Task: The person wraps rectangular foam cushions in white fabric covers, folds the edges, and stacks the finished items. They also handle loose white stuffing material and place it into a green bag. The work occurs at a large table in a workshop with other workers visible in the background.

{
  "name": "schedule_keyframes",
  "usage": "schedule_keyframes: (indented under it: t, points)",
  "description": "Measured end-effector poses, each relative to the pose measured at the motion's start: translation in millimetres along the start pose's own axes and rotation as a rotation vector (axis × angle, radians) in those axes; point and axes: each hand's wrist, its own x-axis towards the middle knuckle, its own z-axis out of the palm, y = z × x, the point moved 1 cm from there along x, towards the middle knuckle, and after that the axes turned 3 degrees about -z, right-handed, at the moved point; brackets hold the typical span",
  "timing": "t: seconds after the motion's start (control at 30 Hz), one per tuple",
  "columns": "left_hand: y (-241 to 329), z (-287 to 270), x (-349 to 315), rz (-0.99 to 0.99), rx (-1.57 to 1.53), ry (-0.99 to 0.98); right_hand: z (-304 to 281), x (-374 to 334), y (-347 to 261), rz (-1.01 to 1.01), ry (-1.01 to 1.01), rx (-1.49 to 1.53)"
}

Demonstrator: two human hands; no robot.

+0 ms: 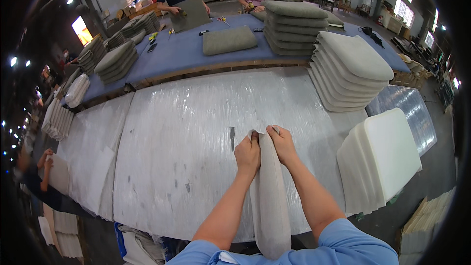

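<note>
A grey fabric cushion cover stands on edge in front of my body, its long narrow side running from my chest to the far end. My left hand is closed on one side of the cover's far end. On the other side of that end, my right hand is closed, gripping the fabric near a corner. Between the two hands a fold of the edge shows. Whether a pad fills the cover, I cannot tell. Beneath my hands lies a table wrapped in clear plastic film.
At right stand a stack of pale grey cushions and a stack of white foam pads. Beyond, a blue-topped table bears a cushion stack and a single grey cushion. Two people work behind it; another person is at left.
</note>
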Motion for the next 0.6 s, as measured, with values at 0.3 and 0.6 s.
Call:
schedule_keyframes:
  t: [0.3, 0.6]
  points:
    - [-9.9, 1.9, 5.4, -0.045, 0.043, 0.008, 4.6, 5.9, -5.8, 0.201, -0.049, 0.012]
    - [-30.1, -32.5, 28.9, -0.355, -0.594, -0.452, 20.1, 17.3, -12.9, 0.182, -0.11, -0.042]
